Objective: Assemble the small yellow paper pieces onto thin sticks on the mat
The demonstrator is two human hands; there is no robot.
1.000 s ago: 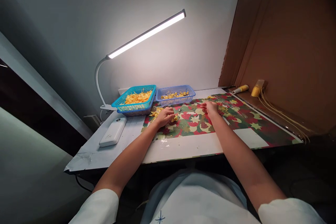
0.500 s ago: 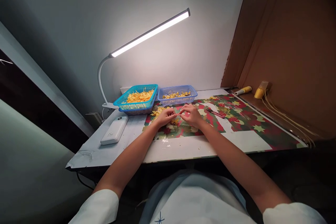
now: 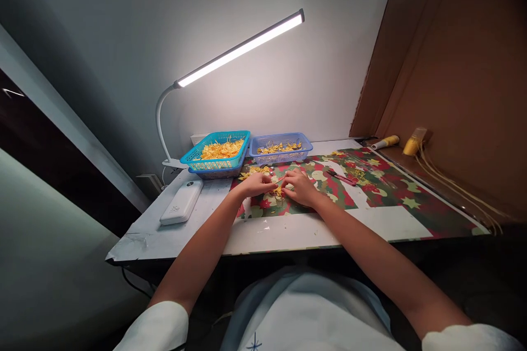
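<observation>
My left hand (image 3: 258, 185) is low over the patterned sheet (image 3: 259, 209), its fingers pressed together at the tips. My right hand (image 3: 298, 187) faces it from the right with bent fingers closed in a pinch. A thin pale strand seems to run between the two hands; what the fingertips hold is too small to make out. Below and between them lies a small heap of yellow strips (image 3: 278, 192). Just behind my left hand is a pile of yellow pieces (image 3: 252, 172). Red-handled tweezers or snips (image 3: 343, 177) lie right of my right hand.
Behind are a turquoise basket (image 3: 193, 164) of yellow-orange pieces and a lilac basket (image 3: 302, 154) of yellow bits. A white power bank (image 3: 181, 203) lies left, beneath a lit lamp (image 3: 242, 50). Cardboard (image 3: 453, 66), a yellow-white tube (image 3: 386, 142) and pale cords (image 3: 453, 189) are right.
My hands have moved slightly apart and lower, toward the yellow strips between them. The whole view has shifted a little.
</observation>
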